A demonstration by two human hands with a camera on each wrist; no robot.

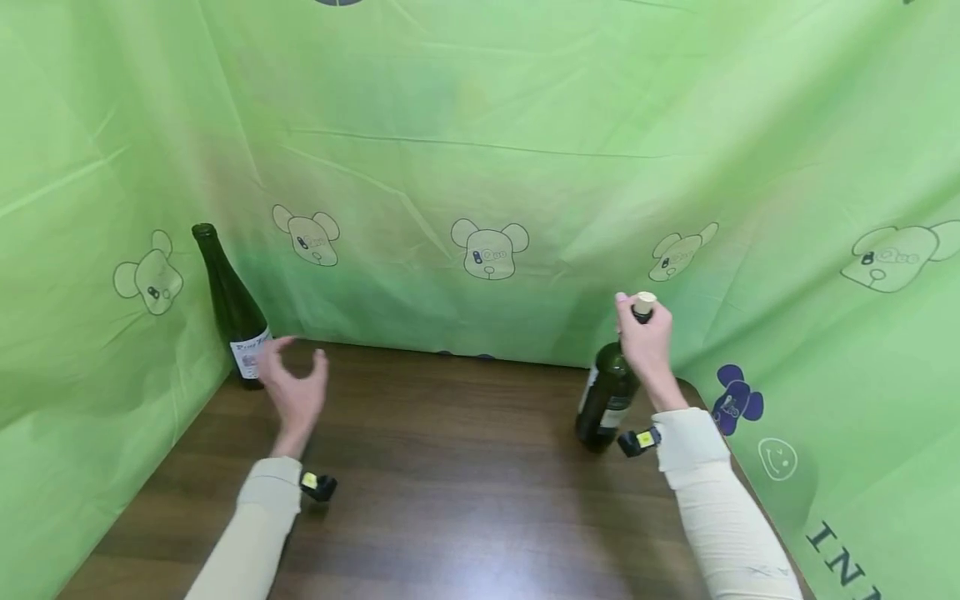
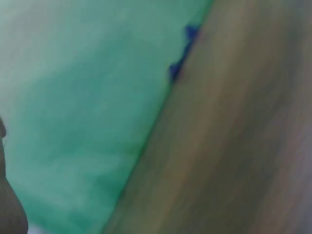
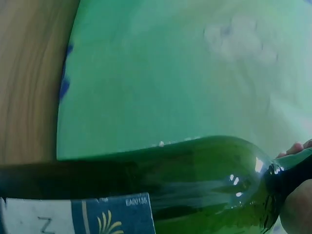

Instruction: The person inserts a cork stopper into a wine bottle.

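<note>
The right hand [image 1: 647, 337] clasps a corked bottle [image 1: 611, 383] above a wood-grain table [image 1: 465, 483], green cloth [image 1: 405, 275] behind; the left hand [image 1: 294, 393], fingers apart, hovers near a second bottle [image 1: 234, 304].

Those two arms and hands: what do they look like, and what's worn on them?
The left sleeve and right sleeve are cream-coloured, with broad cuffs. A small black box with a yellow patch sits beside each cuff. The left hand and right hand wear no gloves.

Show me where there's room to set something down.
The table is bare midway between the left hand and the stoppered bottle the right hand grips. Crowded: back left, where the other bottle stands near the left hand.
</note>
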